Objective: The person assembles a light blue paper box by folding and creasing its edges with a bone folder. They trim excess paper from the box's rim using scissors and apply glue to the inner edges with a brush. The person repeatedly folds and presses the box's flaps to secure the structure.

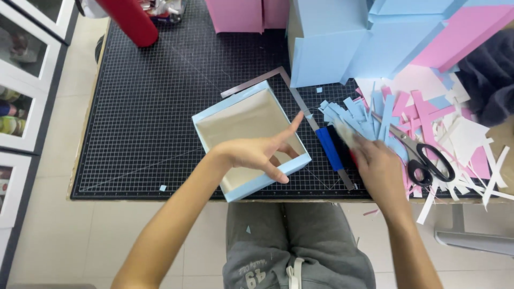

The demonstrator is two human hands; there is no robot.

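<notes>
Item: open shallow box (251,140), light blue paper edging, plain brown card inside. It lies on the black gridded cutting mat (150,107), which serves as landmark here; the box sits at the mat's near edge, turned slightly askew to the grid.

Left hand (259,155): over the box's near right corner, fingers spread wide, forefinger pointing away, thumb at the blue rim. It appears to touch the rim only, not to clasp it.

Right hand (377,168): near the mat's right edge, beside the box. Fingers curled narrow about a blurred pale piece, probably a paper strip; motion blur makes this uncertain.

Handling, as a judgement: light, fairly stiff card, walls likely to dent if squeezed; paper covering smooth and easily creased. Best taken by two opposite walls or from beneath the base.

Adjacent: metal ruler (300,107) along the box's far and right sides; blue and black tool (334,149) beside it; scissors (425,155) among blue, pink and white paper strips (385,109); blue and pink card sheets (342,48) at the mat's far side.

Obscured: box's near right corner beneath the left hand; red cylindrical object (131,21) cut off at the top edge.
</notes>
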